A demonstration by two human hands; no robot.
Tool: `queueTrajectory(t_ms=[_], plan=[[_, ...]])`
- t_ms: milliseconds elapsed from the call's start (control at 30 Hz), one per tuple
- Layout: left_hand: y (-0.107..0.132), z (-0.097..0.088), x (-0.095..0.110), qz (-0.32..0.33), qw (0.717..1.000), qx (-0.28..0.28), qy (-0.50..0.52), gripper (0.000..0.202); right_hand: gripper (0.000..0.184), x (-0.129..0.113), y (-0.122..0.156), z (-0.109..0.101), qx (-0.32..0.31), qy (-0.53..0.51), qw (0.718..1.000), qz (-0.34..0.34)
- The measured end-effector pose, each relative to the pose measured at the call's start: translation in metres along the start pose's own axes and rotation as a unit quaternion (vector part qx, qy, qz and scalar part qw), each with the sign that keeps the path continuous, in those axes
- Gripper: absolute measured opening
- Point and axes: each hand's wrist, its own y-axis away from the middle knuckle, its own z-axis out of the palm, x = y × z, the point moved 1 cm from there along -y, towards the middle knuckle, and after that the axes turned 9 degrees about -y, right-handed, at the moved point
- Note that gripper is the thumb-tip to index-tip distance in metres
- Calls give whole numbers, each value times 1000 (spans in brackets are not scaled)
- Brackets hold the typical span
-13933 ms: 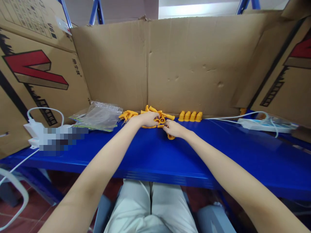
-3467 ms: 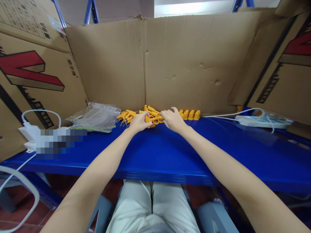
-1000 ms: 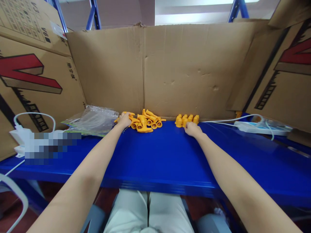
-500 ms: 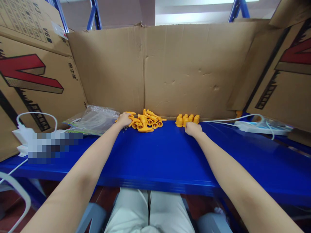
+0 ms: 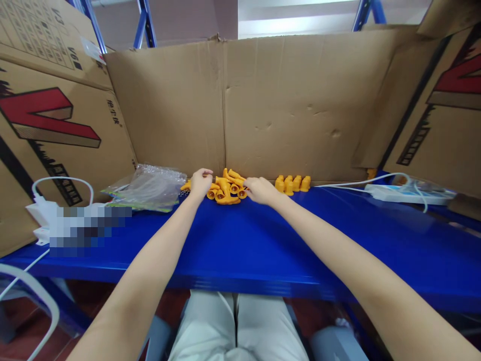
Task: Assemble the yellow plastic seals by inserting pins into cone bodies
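We are returning right hand (image 5: 259,189) from upright row (image 5: 292,183), right of orange pile (image 5: 227,188) on table (image 5: 263,235), to pile's right edge; grip: cannot tell. Left hand (image 5: 202,181) staying curled at pile's left edge, contents unclear.

Pile (image 5: 227,188) and row (image 5: 292,183) are orange-yellow; table (image 5: 263,240) is glossy deep blue; cardboard (image 5: 293,100) plain brown; left box (image 5: 48,115) bears a red-and-tan mark with black print; bag (image 5: 150,185) clear; power strip (image 5: 398,193) white; trousers (image 5: 233,331) pale beige; rack posts (image 5: 145,22) blue
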Motion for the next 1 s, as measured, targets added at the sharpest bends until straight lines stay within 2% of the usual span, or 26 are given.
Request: queueTrajectory(t_ms=[67,133,233,367,500,767,900,1000], plan=[[9,0,0,39,999,-1,-10,27,28,-16,-13,2,-4,6,997,-76],[16,-1,-2,98,994,-10,-43,25,30,-26,-26,7,0,25,993,-113],[22,-4,-4,156,983,-26,-93,25,32,-32,-43,17,1,56,989,-136],[24,-3,-3,185,971,-43,-144,25,29,-29,-55,33,-16,67,987,-147],[24,0,-3,203,963,-56,-165,26,29,-23,-58,42,-4,72,984,-165],[26,-1,-3,222,957,-57,-175,25,25,-19,-58,38,20,105,969,-221],[34,-8,7,264,944,-46,-194,26,28,-20,-53,30,68,120,971,-197],[41,-12,15,268,934,-29,-236,34,29,-19,-47,18,82,136,973,-167]])
